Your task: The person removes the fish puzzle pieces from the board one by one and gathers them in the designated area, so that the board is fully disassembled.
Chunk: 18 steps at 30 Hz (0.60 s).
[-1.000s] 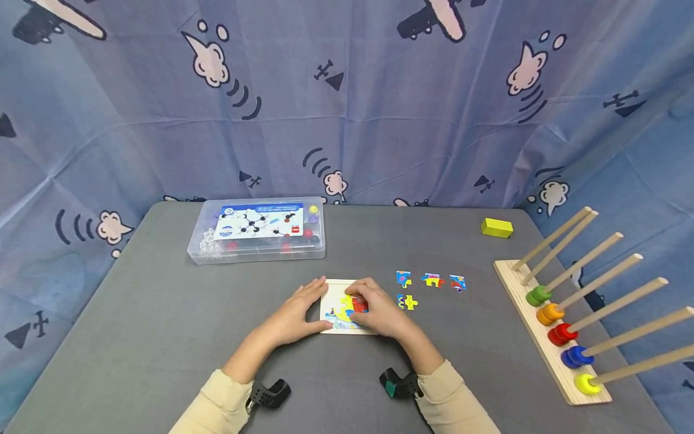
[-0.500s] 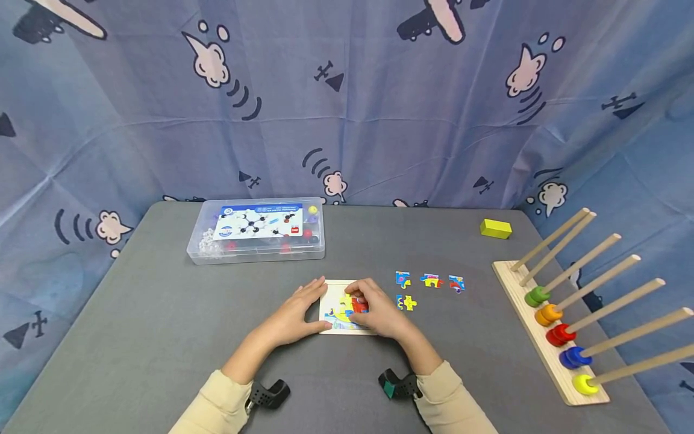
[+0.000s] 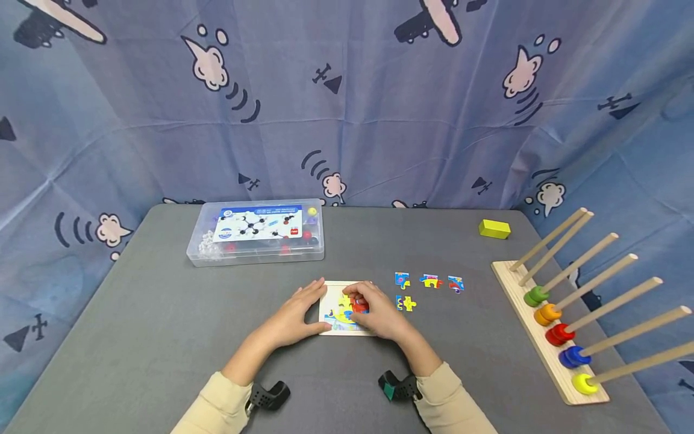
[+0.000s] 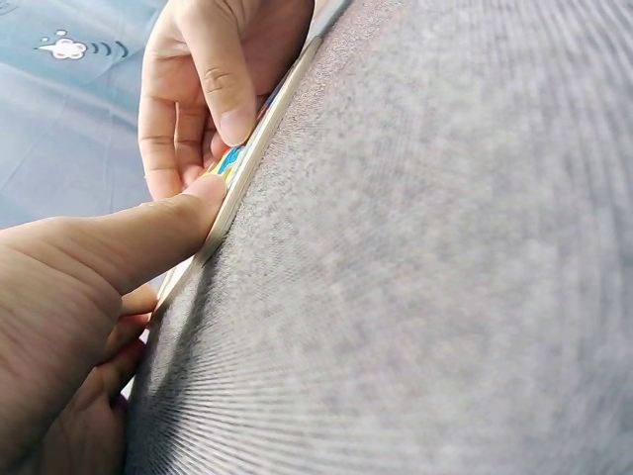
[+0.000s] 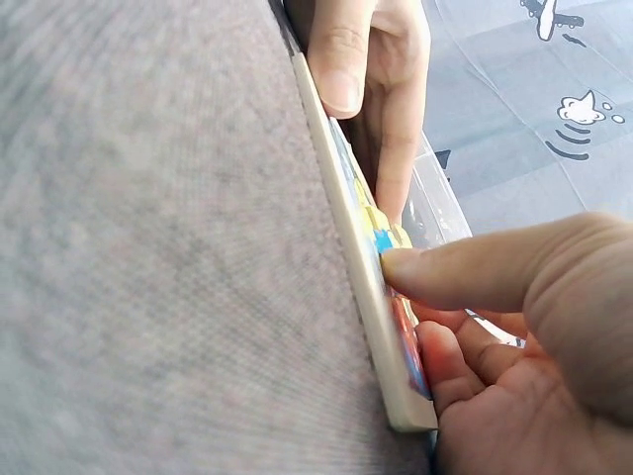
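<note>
A jigsaw puzzle board (image 3: 334, 284) with a pale wooden rim lies flat on the table, partly filled with yellow, red and blue pieces. My left hand (image 3: 295, 314) holds its left side, thumb at the near corner and fingertips along the far part of that edge. Over the board's right half, my right hand (image 3: 381, 311) pinches a yellow and blue puzzle piece (image 5: 384, 240) between thumb and fingers. The fingers hide part of this piece and the board's right side. In the left wrist view, the right thumb (image 4: 234, 127) is close above the board's near rim.
Several loose puzzle pieces (image 3: 431, 281) lie right of the board. A clear plastic case (image 3: 255, 253) of molecule model parts stands behind it. At the right are a yellow block (image 3: 494, 229) and a wooden peg rack (image 3: 534, 319) with coloured rings and tall slanting pegs.
My right thumb and fingers have shifted slightly, and more of the blue on the pinched puzzle piece shows. The left hand and board stay in place.
</note>
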### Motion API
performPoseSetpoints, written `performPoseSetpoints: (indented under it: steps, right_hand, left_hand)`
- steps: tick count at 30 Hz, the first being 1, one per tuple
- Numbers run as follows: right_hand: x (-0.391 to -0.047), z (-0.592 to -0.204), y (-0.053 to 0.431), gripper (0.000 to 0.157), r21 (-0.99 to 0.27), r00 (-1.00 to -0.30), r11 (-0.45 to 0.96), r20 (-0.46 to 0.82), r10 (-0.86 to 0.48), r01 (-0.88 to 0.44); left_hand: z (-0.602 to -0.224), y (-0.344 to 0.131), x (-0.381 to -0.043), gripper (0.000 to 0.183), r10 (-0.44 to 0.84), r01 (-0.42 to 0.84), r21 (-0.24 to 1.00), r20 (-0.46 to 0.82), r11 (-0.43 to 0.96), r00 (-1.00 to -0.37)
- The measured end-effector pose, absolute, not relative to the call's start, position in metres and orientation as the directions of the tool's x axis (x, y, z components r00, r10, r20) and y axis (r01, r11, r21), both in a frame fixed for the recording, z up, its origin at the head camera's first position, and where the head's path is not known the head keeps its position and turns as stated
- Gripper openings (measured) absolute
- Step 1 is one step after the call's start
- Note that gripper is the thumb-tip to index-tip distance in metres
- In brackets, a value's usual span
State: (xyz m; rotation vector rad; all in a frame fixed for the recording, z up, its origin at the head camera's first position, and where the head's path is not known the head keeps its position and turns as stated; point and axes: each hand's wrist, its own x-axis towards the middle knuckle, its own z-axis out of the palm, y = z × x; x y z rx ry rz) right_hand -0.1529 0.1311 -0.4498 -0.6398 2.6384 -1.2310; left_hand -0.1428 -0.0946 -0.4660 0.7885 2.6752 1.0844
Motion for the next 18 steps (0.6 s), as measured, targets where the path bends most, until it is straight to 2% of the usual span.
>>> performPoseSetpoints:
  steps: [18]
  right_hand:
    - [-0.1511,-0.4464,0.1305,0.041,-0.729,-0.917,0.615,0.046,-0.395,-0.302]
  left_hand:
    - [-0.4655,-0.0945,-0.1425,0.077,0.524,0.42,0.681,0.063,0.599,-0.849]
